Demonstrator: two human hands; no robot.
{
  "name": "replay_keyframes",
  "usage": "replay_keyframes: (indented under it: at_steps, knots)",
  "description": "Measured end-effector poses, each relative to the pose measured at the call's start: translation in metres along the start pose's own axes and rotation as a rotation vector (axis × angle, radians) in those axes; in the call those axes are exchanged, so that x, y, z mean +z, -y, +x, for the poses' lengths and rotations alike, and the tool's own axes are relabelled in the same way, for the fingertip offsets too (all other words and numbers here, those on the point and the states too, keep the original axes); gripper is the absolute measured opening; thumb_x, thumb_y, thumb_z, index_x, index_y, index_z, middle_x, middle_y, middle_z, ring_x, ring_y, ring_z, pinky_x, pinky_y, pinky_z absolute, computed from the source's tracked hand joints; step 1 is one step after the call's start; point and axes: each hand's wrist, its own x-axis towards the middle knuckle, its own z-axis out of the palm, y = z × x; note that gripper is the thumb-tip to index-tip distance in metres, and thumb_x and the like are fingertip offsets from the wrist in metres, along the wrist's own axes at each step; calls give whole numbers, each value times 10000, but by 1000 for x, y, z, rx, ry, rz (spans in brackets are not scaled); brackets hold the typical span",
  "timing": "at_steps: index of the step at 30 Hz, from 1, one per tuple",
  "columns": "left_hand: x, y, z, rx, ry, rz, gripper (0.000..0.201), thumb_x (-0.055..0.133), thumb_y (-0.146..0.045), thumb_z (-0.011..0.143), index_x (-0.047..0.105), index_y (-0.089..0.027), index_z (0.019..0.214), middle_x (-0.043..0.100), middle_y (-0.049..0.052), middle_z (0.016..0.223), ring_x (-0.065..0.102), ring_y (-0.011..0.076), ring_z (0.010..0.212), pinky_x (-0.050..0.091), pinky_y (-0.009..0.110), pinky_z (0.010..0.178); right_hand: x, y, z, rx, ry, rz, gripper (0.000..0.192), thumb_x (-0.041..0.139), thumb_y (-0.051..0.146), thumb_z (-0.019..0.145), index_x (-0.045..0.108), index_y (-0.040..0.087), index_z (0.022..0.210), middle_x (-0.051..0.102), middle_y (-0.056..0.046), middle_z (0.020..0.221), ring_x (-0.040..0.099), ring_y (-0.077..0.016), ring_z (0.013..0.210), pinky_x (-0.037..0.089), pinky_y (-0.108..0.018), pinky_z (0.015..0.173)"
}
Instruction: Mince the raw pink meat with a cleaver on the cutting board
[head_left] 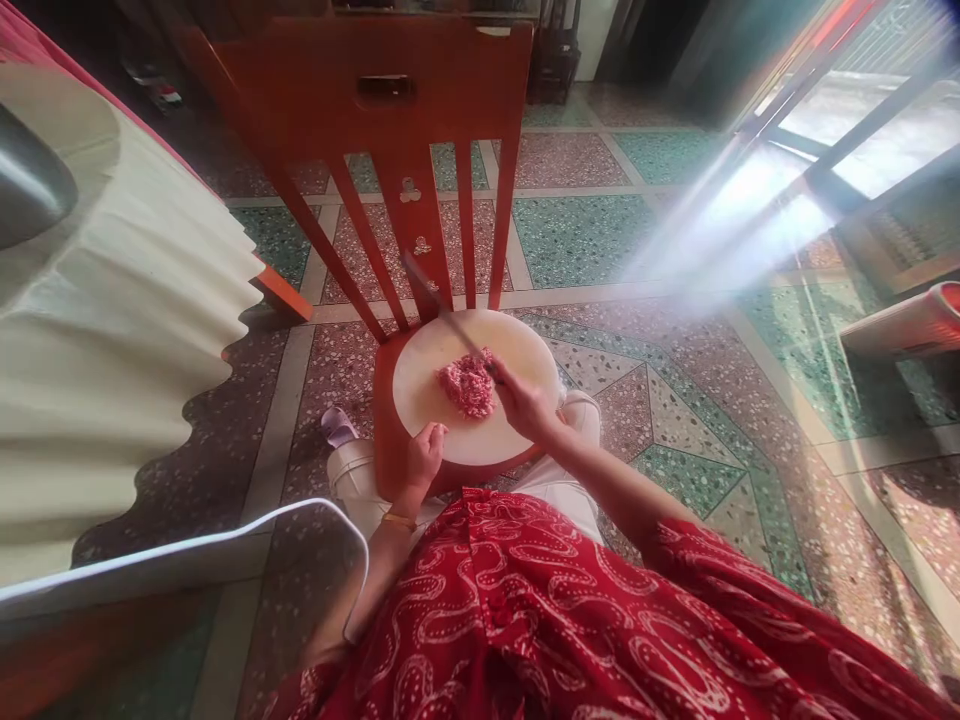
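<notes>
A round pale cutting board (517, 335) lies on the seat of a wooden chair. Minced meat (469, 387), pink and finely chopped, is heaped near the board's middle. My right hand (523, 402) is wrapped round the handle of a knife (450, 318). The long blade slants up and to the left, above the meat and past the board's far edge. At the board's near left rim is my left hand (426, 455), its fingers curled closed. Whether those fingers grip the rim or anything else is hidden.
The slatted back of the reddish wooden chair (450, 90) rises beyond the board. A table with a cream cloth (142, 330) stands at the left. A white cable (225, 537) crosses at lower left, by my left arm. Light falls through a doorway (840, 150) at right.
</notes>
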Motion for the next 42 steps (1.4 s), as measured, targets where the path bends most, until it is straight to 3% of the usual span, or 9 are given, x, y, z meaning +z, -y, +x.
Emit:
replay_keyframes:
  at_steps: [2, 4, 10, 16, 22, 27, 33, 39, 42]
  knots:
    - [1, 2, -1, -4, -9, 12, 347, 332, -391, 889, 573, -182, 753, 561, 8, 626, 527, 122, 592, 393, 222, 585, 11, -12, -7, 138, 180, -93, 475, 396, 319, 927, 391, 246, 1397, 645, -85, 1153, 663, -231, 891, 517, -342, 774]
    - [2, 4, 0, -1, -13, 4, 341, 340, -383, 885, 569, -180, 736, 562, 8, 621, 528, 121, 590, 397, 223, 587, 9, -14, -11, 187, 232, -103, 452, 395, 309, 929, 422, 258, 1377, 668, -67, 1114, 672, -233, 868, 520, -333, 758]
    - [6, 7, -1, -36, -50, -55, 332, 338, -391, 883, 578, -183, 787, 565, 6, 627, 534, 123, 584, 413, 226, 594, -3, 7, -7, -58, -26, 62, 481, 306, 315, 954, 323, 253, 1431, 587, -44, 1259, 611, -182, 1048, 485, -284, 876]
    - [4, 2, -4, -33, -55, -37, 341, 339, -394, 883, 557, -187, 722, 546, -2, 613, 505, 116, 578, 384, 219, 575, 7, -5, -18, 188, 246, -99, 444, 404, 307, 928, 426, 293, 1371, 685, -27, 1085, 667, -216, 909, 514, -316, 795]
    - [5, 5, -3, -25, -54, -47, 345, 334, -393, 888, 579, -180, 771, 567, 6, 635, 530, 119, 591, 395, 224, 590, -1, 14, -14, -30, 10, 31, 482, 298, 308, 958, 311, 250, 1437, 602, -41, 1237, 604, -191, 1062, 482, -300, 882]
    - [4, 6, -5, -26, -53, -14, 343, 348, -383, 886, 571, -179, 722, 533, -6, 588, 494, 113, 552, 371, 224, 556, 18, -1, -21, 177, 274, -148, 441, 412, 317, 926, 451, 254, 1361, 707, -64, 1002, 682, -211, 825, 521, -304, 741]
    - [5, 7, -5, -21, -80, -85, 334, 336, -379, 895, 580, -180, 787, 550, -3, 622, 512, 110, 578, 401, 218, 591, 5, 18, -12, -100, -7, 69, 474, 328, 313, 954, 332, 278, 1427, 604, -22, 1239, 623, -189, 1026, 495, -276, 843]
    - [6, 9, -7, -22, -98, -92, 336, 348, -383, 886, 519, -187, 675, 487, -16, 573, 452, 106, 538, 365, 216, 546, 24, 0, -25, 146, 275, -190, 441, 414, 323, 923, 463, 253, 1356, 727, -56, 916, 691, -219, 762, 535, -297, 686]
    - [6, 9, -6, -19, -76, -117, 323, 335, -374, 887, 545, -186, 727, 518, -9, 611, 485, 113, 572, 388, 219, 579, 13, 7, -19, 27, 125, -62, 443, 373, 317, 940, 424, 276, 1378, 688, -41, 1078, 674, -211, 880, 528, -303, 759]
